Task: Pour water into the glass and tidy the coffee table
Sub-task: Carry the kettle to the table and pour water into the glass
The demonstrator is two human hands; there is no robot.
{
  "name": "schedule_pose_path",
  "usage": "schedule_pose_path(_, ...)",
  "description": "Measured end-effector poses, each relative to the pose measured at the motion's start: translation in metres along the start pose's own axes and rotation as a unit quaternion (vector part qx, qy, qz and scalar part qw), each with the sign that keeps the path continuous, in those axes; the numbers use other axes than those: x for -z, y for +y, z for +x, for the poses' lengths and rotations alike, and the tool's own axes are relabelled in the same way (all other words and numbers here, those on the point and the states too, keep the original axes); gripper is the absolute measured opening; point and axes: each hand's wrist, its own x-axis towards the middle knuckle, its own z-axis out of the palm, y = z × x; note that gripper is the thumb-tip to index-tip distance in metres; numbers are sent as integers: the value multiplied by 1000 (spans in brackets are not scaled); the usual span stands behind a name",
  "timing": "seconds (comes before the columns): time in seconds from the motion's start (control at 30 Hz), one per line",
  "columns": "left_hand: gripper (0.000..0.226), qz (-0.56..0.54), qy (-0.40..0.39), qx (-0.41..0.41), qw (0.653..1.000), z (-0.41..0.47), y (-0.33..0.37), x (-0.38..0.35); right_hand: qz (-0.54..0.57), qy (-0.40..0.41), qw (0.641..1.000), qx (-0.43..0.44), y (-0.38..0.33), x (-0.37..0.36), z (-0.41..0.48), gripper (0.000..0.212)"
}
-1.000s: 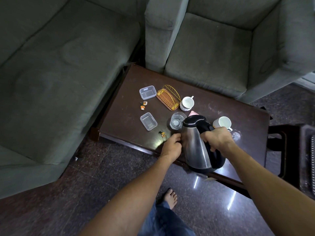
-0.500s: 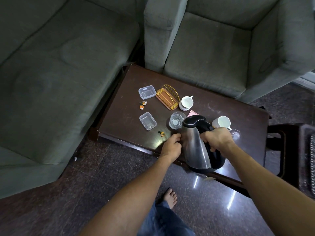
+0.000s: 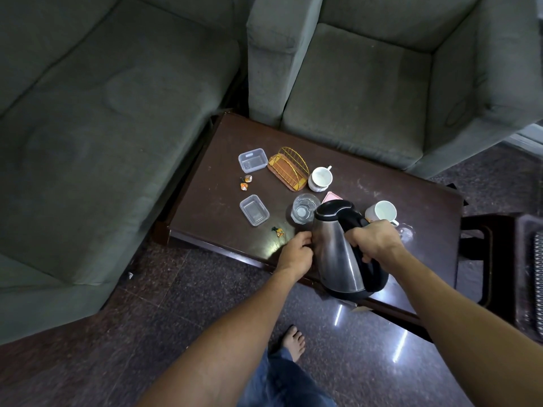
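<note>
Head view. Steel kettle (image 3: 338, 254) held tilted above the near edge of the counter (image 3: 211, 210), spout end leaning toward the glass (image 3: 305, 208). Right grip (image 3: 374, 240) clenched round the black handle; left grip (image 3: 296, 254) with fingertips (image 3: 307, 237) pressed to the kettle's flank, steadying, not wrapped round it. Glass upright on the counter, just beyond the spout and partly hidden behind the lid; apparently some water in it, level not readable. No stream visible.

Judged step: the pour itself. To do well: spout over the glass mouth before tipping further, slow tilt from the right wrist, left fingers kept low on the steel as a brake, stop short of the rim.

Tidying not yet started: two clear tubs (image 3: 252, 160), wire rack (image 3: 289, 171), two white cups (image 3: 321, 178), small wrappers (image 3: 246, 183) scattered beyond and left of both grips.
</note>
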Motion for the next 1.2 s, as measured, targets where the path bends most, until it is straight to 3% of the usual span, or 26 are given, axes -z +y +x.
schedule_pose_path(1.2,58,-4,2,5,1000,1,-6,0,0,-2,1000,-8,-3,-1,-1,18)
